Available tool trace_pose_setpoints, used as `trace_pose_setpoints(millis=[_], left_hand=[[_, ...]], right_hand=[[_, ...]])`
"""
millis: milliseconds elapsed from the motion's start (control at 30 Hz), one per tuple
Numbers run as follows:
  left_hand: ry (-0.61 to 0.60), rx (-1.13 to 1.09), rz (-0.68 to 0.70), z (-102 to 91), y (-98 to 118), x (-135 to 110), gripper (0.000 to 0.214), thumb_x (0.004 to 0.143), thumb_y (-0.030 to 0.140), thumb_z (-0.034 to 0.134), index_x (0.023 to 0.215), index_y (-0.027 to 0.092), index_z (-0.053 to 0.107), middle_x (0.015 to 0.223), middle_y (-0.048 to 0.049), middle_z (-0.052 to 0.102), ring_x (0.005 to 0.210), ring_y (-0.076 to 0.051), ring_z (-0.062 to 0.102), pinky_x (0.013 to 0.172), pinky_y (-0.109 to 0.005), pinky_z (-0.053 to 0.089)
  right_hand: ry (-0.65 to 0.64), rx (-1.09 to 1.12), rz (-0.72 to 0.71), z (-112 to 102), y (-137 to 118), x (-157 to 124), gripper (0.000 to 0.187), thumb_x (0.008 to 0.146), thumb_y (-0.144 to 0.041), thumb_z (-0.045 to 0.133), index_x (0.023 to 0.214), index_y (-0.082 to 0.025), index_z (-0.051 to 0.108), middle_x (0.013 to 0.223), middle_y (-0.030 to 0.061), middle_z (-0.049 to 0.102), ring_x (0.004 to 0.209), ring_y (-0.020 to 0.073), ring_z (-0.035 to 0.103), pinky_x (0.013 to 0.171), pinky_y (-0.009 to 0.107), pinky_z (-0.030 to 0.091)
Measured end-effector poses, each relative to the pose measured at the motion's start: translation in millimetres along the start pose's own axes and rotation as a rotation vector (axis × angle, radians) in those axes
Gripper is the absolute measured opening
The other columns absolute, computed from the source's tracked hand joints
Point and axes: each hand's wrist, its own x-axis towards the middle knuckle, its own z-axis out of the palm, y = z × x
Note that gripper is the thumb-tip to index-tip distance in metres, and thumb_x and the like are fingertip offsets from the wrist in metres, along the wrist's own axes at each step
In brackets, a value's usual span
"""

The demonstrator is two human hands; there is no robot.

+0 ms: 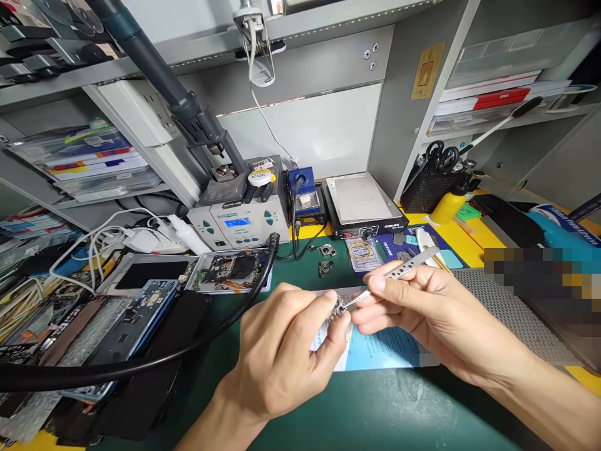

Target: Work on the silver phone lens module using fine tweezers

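Note:
Between the thumb and fingers of my left hand (291, 351) is pinched a small metal-framed part (339, 307), which looks like a phone camera module. My right hand (422, 300) grips metal tweezers (410, 263) with a row of holes along the handle. The tweezers' tips meet the edge of the small part. Beneath both hands lies a blue and white printed sheet (389, 351) on the green mat (375, 407). Just beyond the hands, two similar small parts, one metal-framed (327, 250) and one darker (325, 269), rest on the mat.
A hot-air station (239, 222) stands at the back, its black hose (225, 329) crossing the left side. Right of it are a blue soldering unit (303, 185) and a heating plate (364, 203). Phone parts (136, 332) pile up at left. A yellow bottle (446, 207) stands at right.

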Motion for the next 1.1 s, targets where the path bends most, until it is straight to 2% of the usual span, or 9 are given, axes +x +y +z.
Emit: trace_pose_setpoints(millis=[333, 567, 1100], left_hand=[[-0.014, 0.028, 0.038, 0.4, -0.7, -1.1, 0.039, 0.071, 0.003, 0.086, 0.105, 0.003, 0.067, 0.081, -0.0097, 0.071, 0.071, -0.018, 0.065, 0.061, -0.032, 0.058], [-0.02, 0.004, 0.025, 0.4, -1.0, -0.9, 0.039, 0.072, 0.003, 0.086, 0.105, 0.003, 0.066, 0.083, -0.01, 0.07, 0.074, -0.018, 0.065, 0.065, -0.033, 0.059], [-0.028, -0.039, -0.016, 0.8, -0.5, -1.0, 0.036, 0.073, 0.004, 0.084, 0.105, 0.003, 0.067, 0.082, -0.011, 0.071, 0.071, -0.018, 0.066, 0.062, -0.033, 0.057]], right_hand=[[-0.008, 0.005, -0.008, 2.0, -1.8, -2.5, 0.015, 0.087, -0.03, 0.083, 0.086, -0.015, 0.082, 0.083, 0.0111, 0.085, 0.07, 0.0206, 0.082, 0.073, 0.028, 0.068], [-0.012, -0.005, -0.011, 1.5, -3.1, -2.9, 0.016, 0.086, -0.031, 0.084, 0.085, -0.015, 0.081, 0.084, 0.0122, 0.085, 0.071, 0.0207, 0.082, 0.073, 0.028, 0.068], [-0.024, -0.03, -0.032, -0.1, -2.1, -2.9, 0.014, 0.086, -0.03, 0.084, 0.087, -0.017, 0.08, 0.083, 0.0109, 0.085, 0.073, 0.0214, 0.082, 0.074, 0.028, 0.066]])
